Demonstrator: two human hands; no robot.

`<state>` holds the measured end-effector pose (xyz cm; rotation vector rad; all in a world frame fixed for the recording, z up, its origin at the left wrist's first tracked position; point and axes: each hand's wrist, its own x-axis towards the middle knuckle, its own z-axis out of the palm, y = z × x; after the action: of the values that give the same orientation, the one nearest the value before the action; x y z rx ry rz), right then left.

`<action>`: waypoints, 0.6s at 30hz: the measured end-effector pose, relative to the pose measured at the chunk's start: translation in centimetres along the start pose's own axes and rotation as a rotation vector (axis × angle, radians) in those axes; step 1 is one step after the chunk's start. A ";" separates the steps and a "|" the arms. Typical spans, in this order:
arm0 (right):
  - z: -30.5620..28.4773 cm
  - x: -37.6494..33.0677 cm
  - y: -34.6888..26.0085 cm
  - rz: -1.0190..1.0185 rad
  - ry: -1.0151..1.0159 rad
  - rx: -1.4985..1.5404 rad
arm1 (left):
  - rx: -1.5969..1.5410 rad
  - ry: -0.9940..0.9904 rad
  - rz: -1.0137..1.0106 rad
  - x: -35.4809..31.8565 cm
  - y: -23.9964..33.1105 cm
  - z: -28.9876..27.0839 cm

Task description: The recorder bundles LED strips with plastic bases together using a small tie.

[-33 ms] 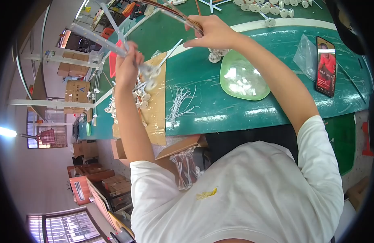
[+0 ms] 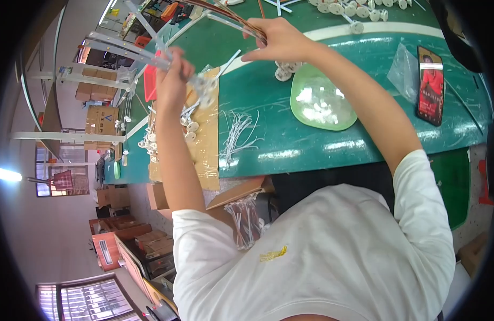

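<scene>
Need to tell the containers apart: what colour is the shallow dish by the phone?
Pale translucent green dish, holding small white pieces; the head view shows it.

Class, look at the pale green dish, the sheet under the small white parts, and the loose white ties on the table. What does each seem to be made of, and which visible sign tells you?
Pale green dish: likely plastic, translucent, slightly glossy.
Sheet: cardboard, by its matt brown surface; shiny strips suggest tape.
White ties: probably thin plastic, since they lie in springy curves.
</scene>
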<state>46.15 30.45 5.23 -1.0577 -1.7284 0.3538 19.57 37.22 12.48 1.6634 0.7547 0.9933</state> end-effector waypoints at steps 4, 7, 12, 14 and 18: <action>-1.0 1.7 -2.8 0.083 -0.023 -0.032 | -0.066 -0.032 0.009 1.0 -1.7 6.1; -0.4 3.0 -3.5 -0.192 0.312 0.089 | 0.058 -0.083 -0.069 1.1 -2.4 8.6; -1.9 4.5 -4.2 -0.043 0.109 -0.047 | 0.263 -0.365 0.129 3.2 -2.6 10.4; -1.0 5.0 -5.0 0.120 0.035 -0.233 | 0.463 -0.390 0.094 4.3 -2.5 10.9; -1.1 5.2 -14.5 0.484 0.007 -0.926 | 0.047 -0.047 0.134 5.6 -2.4 11.9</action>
<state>39.64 26.05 18.59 -2.1474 -1.6178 -0.2015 32.73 37.45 9.80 1.7911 0.6463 1.0323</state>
